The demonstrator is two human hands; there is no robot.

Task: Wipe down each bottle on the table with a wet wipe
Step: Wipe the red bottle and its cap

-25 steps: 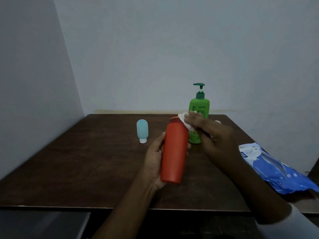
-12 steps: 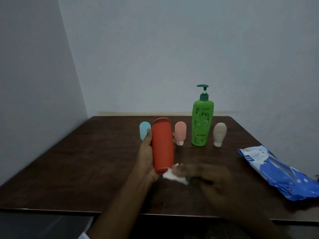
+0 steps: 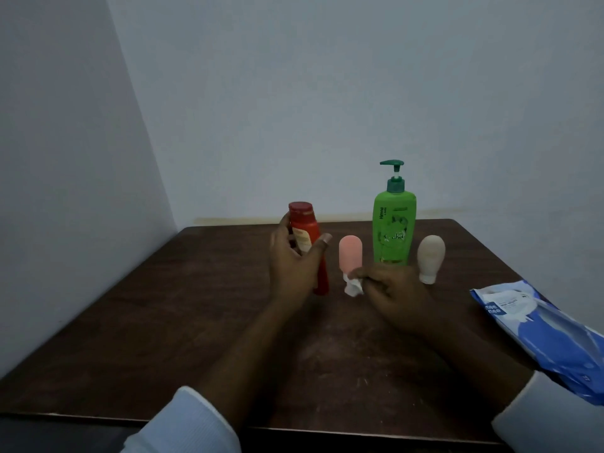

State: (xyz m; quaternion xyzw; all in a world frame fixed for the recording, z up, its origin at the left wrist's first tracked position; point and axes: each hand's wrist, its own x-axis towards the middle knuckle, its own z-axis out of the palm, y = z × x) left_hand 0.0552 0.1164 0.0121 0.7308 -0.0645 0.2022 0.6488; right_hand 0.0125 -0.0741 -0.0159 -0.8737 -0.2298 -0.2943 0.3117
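Observation:
The red bottle [image 3: 304,223] stands upright on the dark wooden table [image 3: 163,322], left of the row, with my left hand [image 3: 294,269] wrapped around its body from the left. My right hand [image 3: 398,292] rests low over the table in front of the green pump bottle [image 3: 394,230] and pinches a crumpled white wet wipe [image 3: 353,287]. A small pink bottle [image 3: 349,253] stands just behind the wipe. A small beige bottle [image 3: 430,256] stands to the right of the green one. The small blue bottle is hidden behind my left hand.
A blue pack of wet wipes [image 3: 539,331] lies at the table's right edge. Pale walls close in behind and on the left. White sleeve cuffs show at the bottom of the view.
The red bottle went from tilted in the air near me to upright on the table further back. My right hand with the wipe moved away from it toward the pink bottle.

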